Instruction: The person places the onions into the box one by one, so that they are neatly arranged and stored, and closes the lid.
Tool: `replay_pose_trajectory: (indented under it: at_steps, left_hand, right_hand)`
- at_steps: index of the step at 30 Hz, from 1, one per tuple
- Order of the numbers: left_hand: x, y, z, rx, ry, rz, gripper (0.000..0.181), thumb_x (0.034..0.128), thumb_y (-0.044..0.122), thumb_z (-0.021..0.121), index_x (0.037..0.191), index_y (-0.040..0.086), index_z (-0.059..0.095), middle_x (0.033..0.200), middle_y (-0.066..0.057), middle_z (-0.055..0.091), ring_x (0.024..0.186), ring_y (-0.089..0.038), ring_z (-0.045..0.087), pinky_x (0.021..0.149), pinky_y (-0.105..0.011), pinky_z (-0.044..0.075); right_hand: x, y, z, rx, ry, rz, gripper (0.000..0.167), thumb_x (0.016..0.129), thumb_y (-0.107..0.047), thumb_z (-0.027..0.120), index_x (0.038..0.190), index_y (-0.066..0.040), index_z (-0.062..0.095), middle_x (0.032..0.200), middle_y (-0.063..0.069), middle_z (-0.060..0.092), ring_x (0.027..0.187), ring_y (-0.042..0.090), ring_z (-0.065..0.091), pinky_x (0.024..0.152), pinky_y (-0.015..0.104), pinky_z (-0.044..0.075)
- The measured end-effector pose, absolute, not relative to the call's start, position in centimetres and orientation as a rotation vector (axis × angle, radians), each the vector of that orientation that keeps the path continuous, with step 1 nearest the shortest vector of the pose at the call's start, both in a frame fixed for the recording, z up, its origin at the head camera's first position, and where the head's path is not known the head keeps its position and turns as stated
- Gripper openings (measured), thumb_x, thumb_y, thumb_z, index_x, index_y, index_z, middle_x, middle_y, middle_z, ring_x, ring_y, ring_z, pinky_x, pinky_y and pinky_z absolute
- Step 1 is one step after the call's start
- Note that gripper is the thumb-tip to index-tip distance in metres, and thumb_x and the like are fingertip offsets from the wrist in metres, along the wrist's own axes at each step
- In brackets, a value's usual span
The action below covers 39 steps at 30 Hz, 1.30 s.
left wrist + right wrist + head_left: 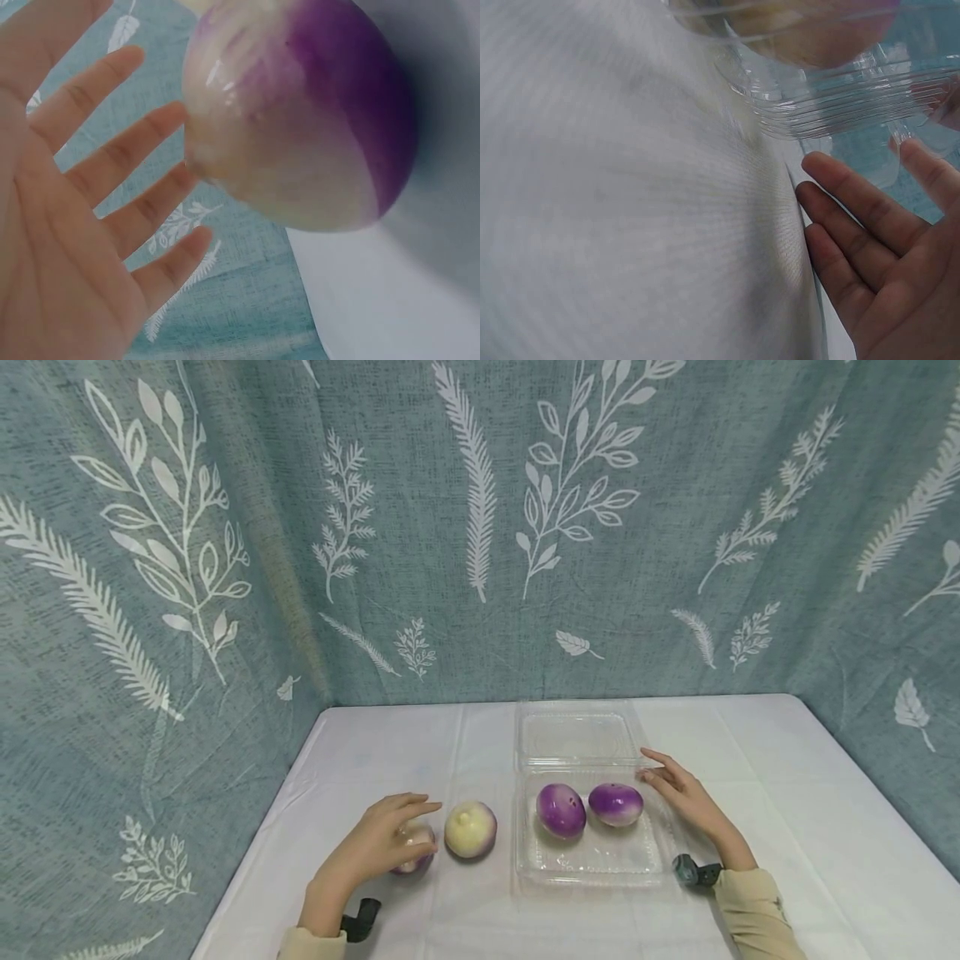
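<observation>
From here, the person's left hand (pixel 375 839) reaches in at the lower left of the frame, and a purple-and-white turnip (pixel 422 835) sits right at it, between thumb and fingers and partly hidden by them. The left-wrist view shows those fingers spread, their tips meeting the turnip's outline; whether they touch I can't tell. It looks nearly round, so I make out no clear long axis. A second turnip (pixel 470 829) lies just to its right, and past that, right of centre, a clear tray (pixel 555 862) holds two more turnips (pixel 561 811). The right hand (pixel 686 793), fingers extended, is at the tray's upper right edge, well apart from the first turnip; the left is plainly nearer.
</observation>
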<state>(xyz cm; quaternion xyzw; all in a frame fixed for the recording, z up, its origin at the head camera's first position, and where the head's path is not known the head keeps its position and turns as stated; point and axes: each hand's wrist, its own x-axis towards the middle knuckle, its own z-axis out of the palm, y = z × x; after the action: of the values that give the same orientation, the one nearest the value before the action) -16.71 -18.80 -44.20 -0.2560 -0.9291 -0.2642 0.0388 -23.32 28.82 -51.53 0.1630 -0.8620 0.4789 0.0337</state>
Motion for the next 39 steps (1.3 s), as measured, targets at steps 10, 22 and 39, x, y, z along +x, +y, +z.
replay_pose_trajectory:
  at_steps: [10,22,39]
  left_hand:
    - [-16.3,-19.5,-44.3,-0.753,-2.908,-0.880,0.054,0.0766,0.038,0.073,0.123,0.014,0.060,0.128,-0.013,0.054,0.119,-0.037,0.049,0.098,-0.056,0.038]
    - [-15.9,-20.2,-44.5,-0.727,-3.004,-0.921,0.061,0.0747,0.040,0.075,0.125,0.011,0.058,0.129,-0.015,0.052,0.119,-0.035,0.049,0.098,-0.053,0.040]
    - [-15.8,-21.1,-45.1,-0.743,-3.026,-1.046,0.060,0.0765,0.034,0.074,0.128,0.008,0.055,0.130,-0.020,0.048,0.119,-0.042,0.046,0.097,-0.058,0.038]
  right_hand:
    - [-23.3,28.8,-51.6,0.505,-2.638,1.474,0.046,0.099,-0.024,0.045,0.142,-0.010,0.036,0.112,0.013,0.065,0.101,-0.003,0.057,0.090,0.024,0.045]
    - [-23.3,28.8,-51.5,0.512,-2.643,1.486,0.047,0.099,-0.024,0.045,0.142,-0.010,0.034,0.112,0.013,0.065,0.104,0.007,0.059,0.091,0.026,0.045]
    - [-23.2,28.9,-51.5,0.481,-2.652,1.542,0.048,0.099,-0.027,0.044,0.143,-0.012,0.032,0.114,0.017,0.063,0.106,0.005,0.056,0.096,0.058,0.039]
